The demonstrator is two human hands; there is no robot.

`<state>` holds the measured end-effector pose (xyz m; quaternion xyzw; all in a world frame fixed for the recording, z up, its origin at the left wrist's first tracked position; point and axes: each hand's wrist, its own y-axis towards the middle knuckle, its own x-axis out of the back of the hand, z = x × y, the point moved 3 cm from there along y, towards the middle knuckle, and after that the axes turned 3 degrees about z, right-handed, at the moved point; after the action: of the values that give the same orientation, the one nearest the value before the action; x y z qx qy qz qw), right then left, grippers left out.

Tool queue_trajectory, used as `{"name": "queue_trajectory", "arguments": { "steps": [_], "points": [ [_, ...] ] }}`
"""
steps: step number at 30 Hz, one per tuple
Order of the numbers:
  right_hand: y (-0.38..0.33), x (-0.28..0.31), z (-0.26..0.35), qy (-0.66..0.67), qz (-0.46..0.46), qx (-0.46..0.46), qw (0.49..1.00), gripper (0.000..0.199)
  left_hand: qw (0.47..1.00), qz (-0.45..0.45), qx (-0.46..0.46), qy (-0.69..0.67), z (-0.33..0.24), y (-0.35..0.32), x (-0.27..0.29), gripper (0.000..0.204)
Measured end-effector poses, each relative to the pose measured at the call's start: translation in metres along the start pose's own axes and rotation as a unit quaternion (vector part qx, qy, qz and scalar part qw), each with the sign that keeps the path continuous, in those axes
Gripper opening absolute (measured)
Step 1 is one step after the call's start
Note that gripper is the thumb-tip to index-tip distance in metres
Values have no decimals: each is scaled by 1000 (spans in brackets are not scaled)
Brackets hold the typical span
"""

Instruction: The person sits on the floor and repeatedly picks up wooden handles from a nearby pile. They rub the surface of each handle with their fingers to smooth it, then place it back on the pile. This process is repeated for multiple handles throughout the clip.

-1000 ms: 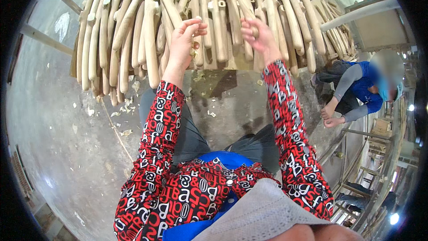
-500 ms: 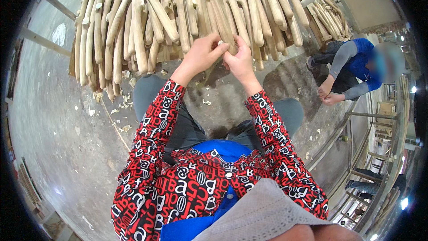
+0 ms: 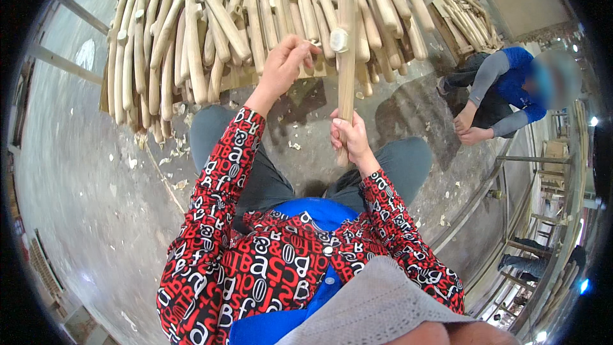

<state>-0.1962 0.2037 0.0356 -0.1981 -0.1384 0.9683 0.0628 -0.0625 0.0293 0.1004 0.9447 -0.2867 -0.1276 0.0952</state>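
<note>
My right hand point(image 3: 350, 135) grips a long pale wooden rod point(image 3: 347, 80) near its lower end and holds it roughly upright in front of the pile. A whitish round patch point(image 3: 339, 39) stands out partway up this rod. To its left, my left hand point(image 3: 286, 69) has thumb and fingers pinched together, beside the patch. A tiny pale bit shows at its fingertips, too small to name. Beyond both hands lies a thick pile of similar curved wooden rods point(image 3: 198, 51), several with short knobs and whitish patches.
Pale scraps point(image 3: 133, 161) litter the grey concrete floor point(image 3: 115, 230). On the right a co-worker point(image 3: 501, 92) in blue with grey sleeves bends forward, hands together. Another rod stack point(image 3: 465, 19) lies behind. Metal rails point(image 3: 472, 201) run along the right side.
My right hand has come back toward me, now gripping a rod raised from the pile. My left hand, formerly against the right one, is now apart from it.
</note>
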Motion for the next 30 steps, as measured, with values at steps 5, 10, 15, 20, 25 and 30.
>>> {"name": "queue_trajectory", "arguments": {
  "steps": [5,10,15,20,25,30],
  "points": [
    [0,5,-14,-24,-59,23,998,20,994,-18,46,93,9,-5,-7,30],
    [5,11,-18,-172,-144,94,970,18,985,37,150,82,22,-6,-14,26],
    [4,8,-17,-273,-183,111,938,24,983,60,158,77,28,-8,-18,18],
    [2,12,-12,-366,-200,128,900,29,982,81,165,52,27,-10,-22,26],
    [-1,21,-4,-423,-248,168,855,31,946,19,286,-151,33,-8,-35,22],
    [-2,36,0,-433,-222,151,861,41,903,-14,328,-277,44,-5,-42,16]
  ]
}}
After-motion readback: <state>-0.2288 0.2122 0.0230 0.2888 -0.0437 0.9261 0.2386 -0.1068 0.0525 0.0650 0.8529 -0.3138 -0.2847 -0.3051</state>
